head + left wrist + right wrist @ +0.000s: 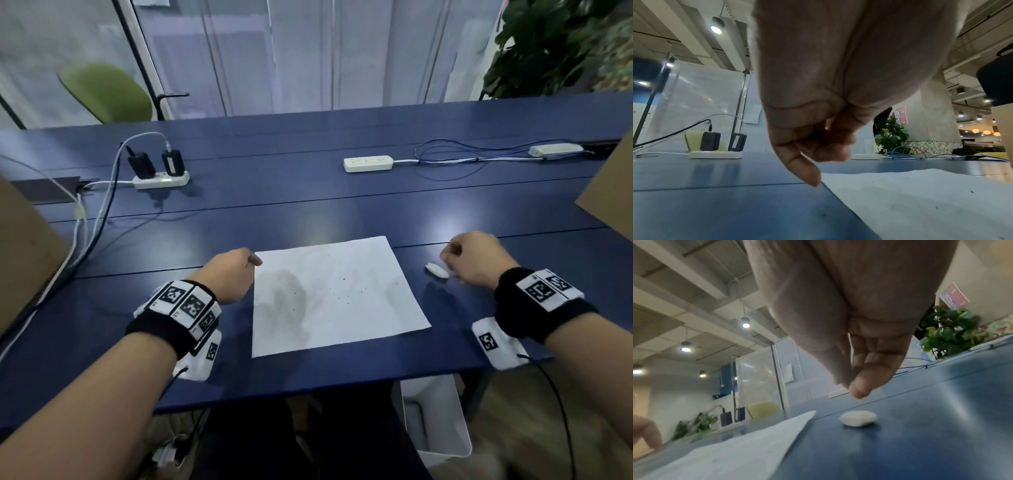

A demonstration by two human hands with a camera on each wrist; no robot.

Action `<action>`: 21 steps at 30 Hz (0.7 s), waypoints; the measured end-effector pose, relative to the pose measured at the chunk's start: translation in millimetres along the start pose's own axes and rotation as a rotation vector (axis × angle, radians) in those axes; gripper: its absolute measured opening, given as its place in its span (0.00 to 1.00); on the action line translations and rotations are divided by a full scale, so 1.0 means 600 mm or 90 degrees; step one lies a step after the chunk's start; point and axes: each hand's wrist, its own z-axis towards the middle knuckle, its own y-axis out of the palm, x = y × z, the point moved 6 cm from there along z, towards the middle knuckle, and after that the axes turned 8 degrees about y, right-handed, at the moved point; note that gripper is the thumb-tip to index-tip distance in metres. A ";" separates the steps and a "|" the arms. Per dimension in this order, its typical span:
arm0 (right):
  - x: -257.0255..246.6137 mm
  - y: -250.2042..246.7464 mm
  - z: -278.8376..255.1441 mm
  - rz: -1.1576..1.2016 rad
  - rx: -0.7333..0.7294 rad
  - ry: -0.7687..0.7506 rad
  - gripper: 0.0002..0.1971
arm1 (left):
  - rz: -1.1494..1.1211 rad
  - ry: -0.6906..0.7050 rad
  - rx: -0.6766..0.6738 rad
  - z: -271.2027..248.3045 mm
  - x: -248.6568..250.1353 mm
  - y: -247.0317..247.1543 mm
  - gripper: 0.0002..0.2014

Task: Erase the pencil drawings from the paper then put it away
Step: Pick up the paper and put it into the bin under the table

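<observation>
Paper (337, 294) lies flat at desk (308, 192) centre, showing only grey smudges and crumbs; erasing appears done. Eraser (436, 270) rests at its 3 o'clock, under the empty, loosely curled right hand (474, 257). Left hand (229, 274), fingers curled, holding nothing, touches the 10 o'clock corner. Putting away remains.

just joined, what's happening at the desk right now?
A person sits at a blue table with a sheet of paper lying flat in front of them. The paper shows grey smudges and small dark specks, and no clear drawing is readable. A white eraser lies on the table just right of the paper; the right hand hovers above it, fingers bunched, holding nothing. The left hand is at the paper's far left corner, thumb tip at the edge. The paper is not yet put away.
</observation>
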 end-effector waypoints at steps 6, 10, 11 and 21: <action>-0.058 0.027 -0.040 0.122 -0.090 -0.013 0.21 | 0.045 -0.091 -0.053 -0.019 0.010 0.021 0.10; -0.101 0.051 -0.044 0.000 -0.102 -0.012 0.14 | 0.100 -0.136 -0.053 -0.018 0.040 0.024 0.10; -0.109 0.059 -0.048 -0.023 -0.111 -0.005 0.14 | 0.112 -0.134 -0.051 -0.018 0.051 0.025 0.09; -0.109 0.078 -0.042 0.114 -0.184 0.106 0.08 | 0.005 -0.193 -0.049 -0.016 0.061 0.037 0.06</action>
